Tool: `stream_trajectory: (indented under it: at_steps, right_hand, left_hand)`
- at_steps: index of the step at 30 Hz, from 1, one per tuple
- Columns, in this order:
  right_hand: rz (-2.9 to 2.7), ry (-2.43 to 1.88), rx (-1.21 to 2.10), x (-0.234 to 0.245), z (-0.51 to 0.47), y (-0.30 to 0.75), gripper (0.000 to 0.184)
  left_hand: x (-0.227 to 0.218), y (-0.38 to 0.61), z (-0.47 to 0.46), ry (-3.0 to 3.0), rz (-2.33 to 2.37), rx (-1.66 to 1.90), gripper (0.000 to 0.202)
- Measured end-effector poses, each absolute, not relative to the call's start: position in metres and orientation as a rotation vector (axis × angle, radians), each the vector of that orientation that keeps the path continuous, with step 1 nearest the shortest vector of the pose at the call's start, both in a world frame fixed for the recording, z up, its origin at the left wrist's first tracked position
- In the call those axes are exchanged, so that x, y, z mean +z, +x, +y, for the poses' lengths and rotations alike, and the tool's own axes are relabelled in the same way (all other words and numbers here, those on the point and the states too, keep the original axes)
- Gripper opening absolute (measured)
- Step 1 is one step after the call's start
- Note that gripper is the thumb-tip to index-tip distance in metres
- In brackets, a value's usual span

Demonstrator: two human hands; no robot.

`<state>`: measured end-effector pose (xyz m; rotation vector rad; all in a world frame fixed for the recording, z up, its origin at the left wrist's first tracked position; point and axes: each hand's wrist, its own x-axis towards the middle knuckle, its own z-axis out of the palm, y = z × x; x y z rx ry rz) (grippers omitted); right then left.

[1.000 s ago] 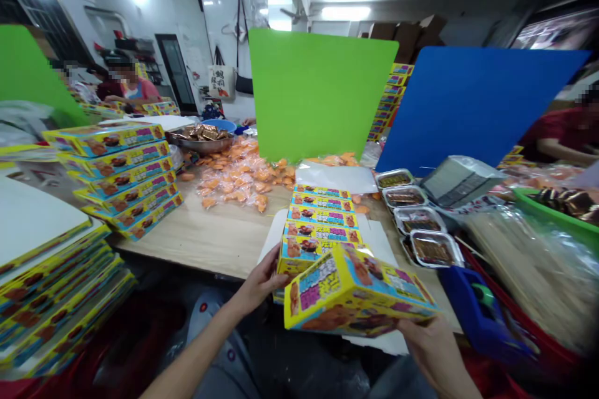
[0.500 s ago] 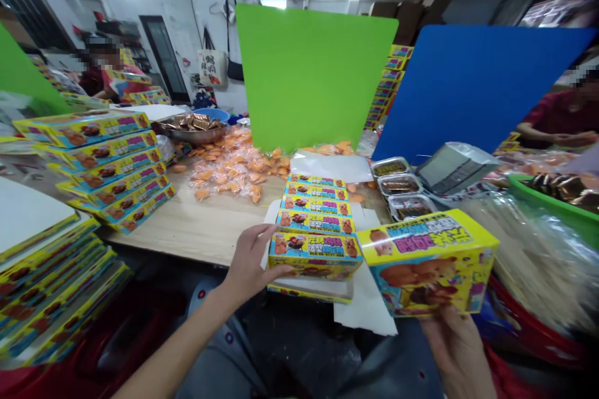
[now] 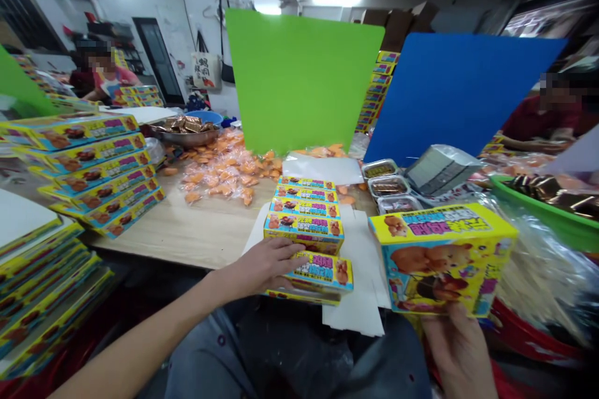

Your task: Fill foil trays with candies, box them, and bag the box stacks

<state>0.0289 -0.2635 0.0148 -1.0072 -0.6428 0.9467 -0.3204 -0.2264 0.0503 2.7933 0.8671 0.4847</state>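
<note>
My right hand point(image 3: 456, 340) grips the lower edge of a yellow printed carton point(image 3: 442, 271), held up at the right of the table edge. Its thumb presses on the front face. My left hand point(image 3: 271, 265) is closed over the left end of the nearest carton point(image 3: 325, 271) in a row. That carton sits a little apart from the one behind it, with an open carton tray or flap under its front. Behind it, more cartons of the same print point(image 3: 304, 224) stand in line on white card point(image 3: 360, 237).
Stacked flat trays of printed cartons point(image 3: 112, 177) stand at left. Wrapped orange pieces point(image 3: 224, 168) lie mid-table near a metal bowl point(image 3: 187, 131). Foil trays point(image 3: 388, 187), a green basin point(image 3: 543, 199) and bundled sticks point(image 3: 538, 262) are at right. Green point(image 3: 304, 81) and blue panels point(image 3: 458, 93) stand behind. Co-workers sit beyond.
My left hand has moved further over the nearest carton, and a gap has opened between it and the row. The carton in my right hand has shifted right and turned its front more toward me.
</note>
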Motion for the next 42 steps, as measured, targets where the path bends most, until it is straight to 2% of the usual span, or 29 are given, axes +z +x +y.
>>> stream_trajectory:
  at_steps: [4,8,12,17,19,21,26,30,33,35,37,40,42]
  right_hand:
    - [-0.682,-0.978,0.939,0.033,-0.246,0.016,0.062]
    - [-0.882,-0.899,0.938,0.063,-0.226,-0.011,0.065]
    - [-1.041,-0.821,0.987,0.079,-0.211,-0.04,0.077]
    - [-1.116,-0.885,1.032,0.074,-0.202,-0.059,0.081]
    - [-1.132,-0.956,1.022,0.073,-0.202,-0.064,0.078]
    - [-1.157,-1.009,1.022,0.074,-0.203,-0.07,0.076]
    - [-1.184,-1.023,1.075,0.077,-0.206,-0.076,0.076]
    - [-1.255,-1.044,1.074,0.076,-0.208,-0.072,0.075]
    - [-1.349,-1.117,1.026,0.071,-0.21,-0.071,0.074]
    - [-1.399,-1.14,1.004,0.064,-0.213,-0.073,0.075]
    - [-1.464,-1.146,1.021,0.056,-0.216,-0.073,0.075]
    - [-1.627,-1.163,1.004,0.046,-0.22,-0.066,0.07]
    - [-1.725,-1.143,0.863,0.046,-0.223,-0.06,0.071]
  left_hand:
    - [0.058,-0.324,-0.221,2.671,0.797,0.516,0.053]
    - [0.06,-0.313,-0.228,2.554,1.156,0.453,0.071]
    - [0.06,-0.3,-0.243,2.551,1.46,0.409,0.05]
    - [0.058,-0.302,-0.246,2.547,1.474,0.269,0.068]
    - [0.057,-0.305,-0.245,2.549,1.414,0.271,0.063]
    - [0.058,-0.307,-0.245,2.497,1.412,0.333,0.056]
    - [0.06,-0.323,-0.248,2.145,1.269,0.693,0.058]
    - [0.048,-0.355,-0.251,1.785,1.206,0.903,0.035]
    - [0.037,-0.373,-0.255,1.574,1.336,1.117,0.03]
    - [0.038,-0.374,-0.259,1.623,1.509,1.324,0.035]
    - [0.045,-0.368,-0.263,1.939,1.596,1.442,0.052]
    - [0.061,-0.353,-0.261,2.563,1.432,1.069,0.076]
    - [0.069,-0.346,-0.255,2.729,1.301,0.767,0.082]
